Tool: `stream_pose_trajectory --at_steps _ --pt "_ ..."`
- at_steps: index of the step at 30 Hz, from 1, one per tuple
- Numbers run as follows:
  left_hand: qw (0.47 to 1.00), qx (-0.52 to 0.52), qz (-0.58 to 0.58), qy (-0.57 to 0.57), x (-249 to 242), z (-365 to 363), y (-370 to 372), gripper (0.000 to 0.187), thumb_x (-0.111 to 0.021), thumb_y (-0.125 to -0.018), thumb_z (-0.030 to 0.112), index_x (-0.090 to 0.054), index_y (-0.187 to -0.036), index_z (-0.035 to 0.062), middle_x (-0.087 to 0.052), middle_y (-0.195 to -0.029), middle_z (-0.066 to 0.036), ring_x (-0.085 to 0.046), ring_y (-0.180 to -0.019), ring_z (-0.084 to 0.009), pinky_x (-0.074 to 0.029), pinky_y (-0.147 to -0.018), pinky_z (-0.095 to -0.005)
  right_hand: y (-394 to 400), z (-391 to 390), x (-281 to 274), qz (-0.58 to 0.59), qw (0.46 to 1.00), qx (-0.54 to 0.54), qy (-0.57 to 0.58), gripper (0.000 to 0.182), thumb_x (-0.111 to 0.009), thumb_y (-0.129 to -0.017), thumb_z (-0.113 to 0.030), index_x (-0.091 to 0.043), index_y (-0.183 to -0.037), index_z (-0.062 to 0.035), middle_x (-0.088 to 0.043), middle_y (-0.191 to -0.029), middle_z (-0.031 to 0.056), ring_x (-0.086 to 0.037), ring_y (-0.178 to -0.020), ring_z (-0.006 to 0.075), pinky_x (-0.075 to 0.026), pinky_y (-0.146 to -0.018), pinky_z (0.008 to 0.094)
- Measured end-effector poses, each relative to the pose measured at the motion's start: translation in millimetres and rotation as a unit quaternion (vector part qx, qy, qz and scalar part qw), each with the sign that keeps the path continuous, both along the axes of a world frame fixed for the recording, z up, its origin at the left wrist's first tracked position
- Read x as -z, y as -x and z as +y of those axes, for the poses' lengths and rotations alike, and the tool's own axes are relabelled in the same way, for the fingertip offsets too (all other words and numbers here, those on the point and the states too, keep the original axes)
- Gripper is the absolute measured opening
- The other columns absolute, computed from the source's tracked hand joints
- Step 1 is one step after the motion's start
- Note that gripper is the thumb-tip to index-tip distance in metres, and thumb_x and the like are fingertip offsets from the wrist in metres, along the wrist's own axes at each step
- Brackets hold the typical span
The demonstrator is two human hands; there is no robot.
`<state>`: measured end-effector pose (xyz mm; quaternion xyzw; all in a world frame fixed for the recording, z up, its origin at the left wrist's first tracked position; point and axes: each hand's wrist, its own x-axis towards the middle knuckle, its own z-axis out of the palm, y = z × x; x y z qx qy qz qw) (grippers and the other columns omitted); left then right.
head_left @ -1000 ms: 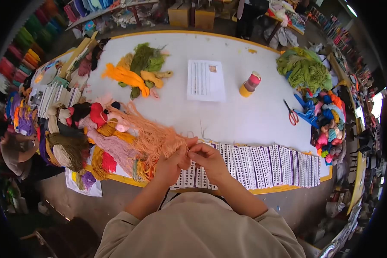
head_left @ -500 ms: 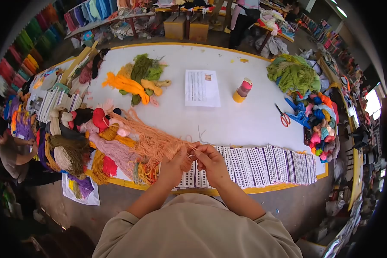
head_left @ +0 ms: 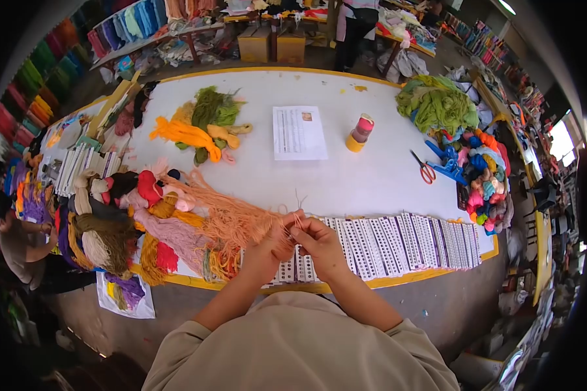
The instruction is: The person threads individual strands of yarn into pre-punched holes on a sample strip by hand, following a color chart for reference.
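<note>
A long hank of peach yarn (head_left: 231, 212) stretches from the heap at the left to my hands at the table's front edge. My left hand (head_left: 267, 251) is closed around the near end of this yarn. Close beside it, my right hand (head_left: 318, 241) pinches a few peach strands between thumb and fingers. The fingertips of both hands nearly meet, and some strands there are too fine to follow. Below and to the right of my hands lies a long row of white punched cards (head_left: 385, 244) with dark spots and purple marks.
Mixed yarn skeins (head_left: 104, 228) cover the table's left end. Further back are orange yarn (head_left: 182, 132), a printed sheet (head_left: 299, 133) and a yarn cone (head_left: 360, 133). Scissors (head_left: 424, 168), a blue clamp-like tool (head_left: 446, 163) and green yarn (head_left: 437, 104) lie right. A person (head_left: 26, 241) is at far left.
My left hand has turned slightly and its fingers have shifted on the yarn. My right hand still pinches strands beside it. The whole view has shifted a little.
</note>
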<state>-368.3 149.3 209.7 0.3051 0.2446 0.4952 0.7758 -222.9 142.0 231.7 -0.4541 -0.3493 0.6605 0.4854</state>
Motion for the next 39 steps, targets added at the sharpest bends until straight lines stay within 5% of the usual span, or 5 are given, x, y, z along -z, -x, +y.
stream_pose_trajectory --at_steps 16,23,32,36,39 --pt "0.998 0.056 -0.027 0.019 1 5 -2 0.054 -0.038 -0.101 0.039 -0.044 -0.136 -0.0014 -0.048 -0.136 -0.008 -0.047 -0.121 -0.0183 -0.038 -0.102 -0.0332 -7 4 10 -0.162 0.983 -0.051 -0.076 0.007 -0.062 -0.090 -0.012 -0.062 -0.094 -0.0062 -0.062 -0.085 0.0000 -0.054 -0.067 0.0059 -0.047 -0.060 0.0214" --pt "0.996 0.058 -0.058 0.038 1 6 0 0.053 -0.041 -0.100 0.038 -0.044 -0.136 -0.0012 -0.050 -0.133 -0.010 -0.049 -0.118 -0.0175 -0.040 -0.099 -0.0339 -4 0 6 -0.034 0.999 -0.014 -0.018 0.007 -0.063 -0.090 -0.013 -0.062 -0.092 -0.0063 -0.061 -0.084 -0.0009 -0.052 -0.066 0.0056 -0.047 -0.059 0.0213" --pt "0.986 -0.033 0.151 0.067 19 15 -2 0.026 -0.054 -0.096 0.023 -0.063 -0.106 -0.0002 -0.065 -0.103 -0.010 -0.061 -0.085 -0.0148 -0.052 -0.073 -0.0286 -16 -9 2 -0.061 0.992 -0.104 0.025 0.011 -0.053 -0.096 -0.014 -0.059 -0.100 -0.0058 -0.058 -0.088 -0.0007 -0.051 -0.074 0.0049 -0.047 -0.064 0.0221" --pt "0.980 -0.126 0.063 0.143 24 45 41 0.018 -0.053 -0.096 0.022 -0.056 -0.094 0.0036 -0.059 -0.086 -0.007 -0.055 -0.069 -0.0145 -0.049 -0.059 -0.0254 -93 17 54 -0.144 0.952 0.223 -0.152 0.010 -0.051 -0.096 -0.014 -0.057 -0.091 -0.0086 -0.061 -0.100 0.0049 -0.056 -0.091 0.0134 -0.047 -0.085 0.0296" --pt "0.950 -0.203 0.011 0.237 72 75 116 0.014 -0.052 -0.096 0.020 -0.052 -0.087 0.0084 -0.050 -0.075 -0.001 -0.046 -0.059 -0.0095 -0.041 -0.048 -0.0212 -184 26 81 0.153 0.932 0.328 0.027 0.017 -0.050 -0.098 -0.025 -0.052 -0.089 -0.0095 -0.063 -0.104 0.0098 -0.060 -0.099 0.0233 -0.048 -0.092 0.0422"
